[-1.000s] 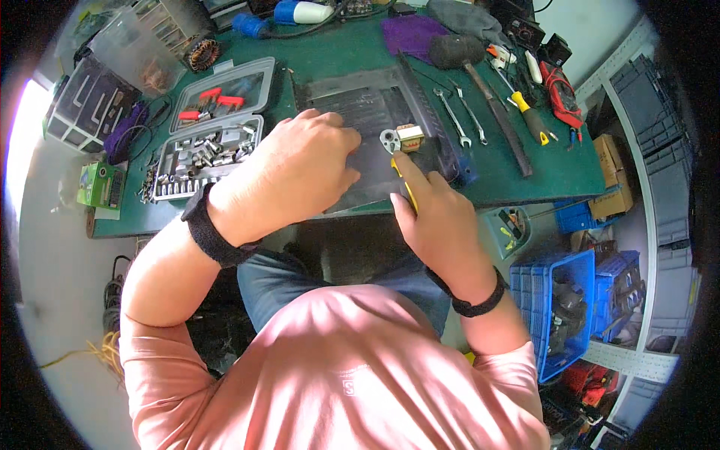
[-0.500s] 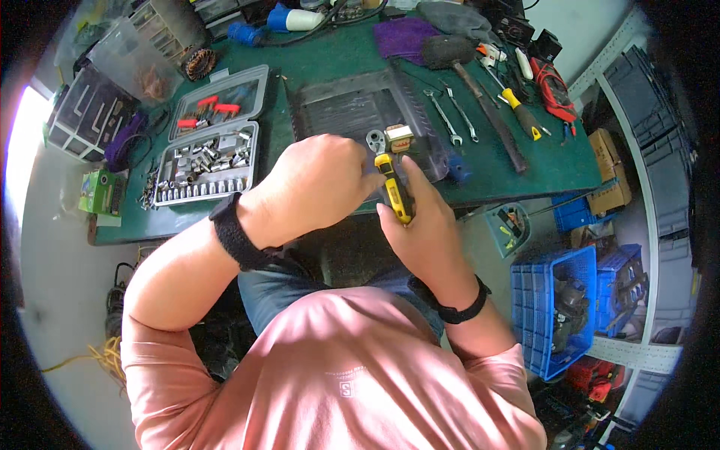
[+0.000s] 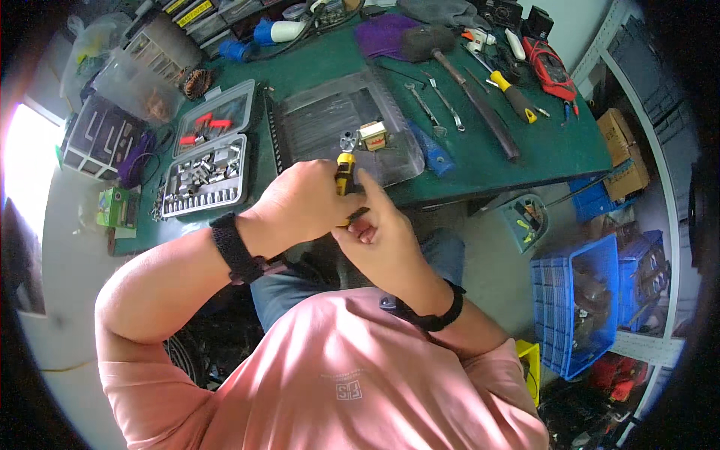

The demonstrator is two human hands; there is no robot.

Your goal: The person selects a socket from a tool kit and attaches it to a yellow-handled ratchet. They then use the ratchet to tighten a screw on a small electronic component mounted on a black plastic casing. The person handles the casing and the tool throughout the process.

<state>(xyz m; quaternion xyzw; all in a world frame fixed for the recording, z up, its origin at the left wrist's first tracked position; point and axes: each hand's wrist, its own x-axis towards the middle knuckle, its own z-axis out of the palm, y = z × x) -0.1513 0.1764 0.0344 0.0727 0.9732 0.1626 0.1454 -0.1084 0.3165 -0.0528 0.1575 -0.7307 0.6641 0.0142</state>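
Over the green counter, grips the yellow-black ratchet with left fingers; curls right fingers alongside, cannot tell if pinching; likely a regrip, needing steadiness next.

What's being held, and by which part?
A ratchet, by its yellow-and-black handle, in the left hand. The right hand is by the handle's lower end; whether it grips is unclear.

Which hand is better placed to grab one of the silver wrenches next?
Probably the right hand: it lies nearer the silver wrenches, while the left hand is farther off and appears to grip the yellow-and-black ratchet.
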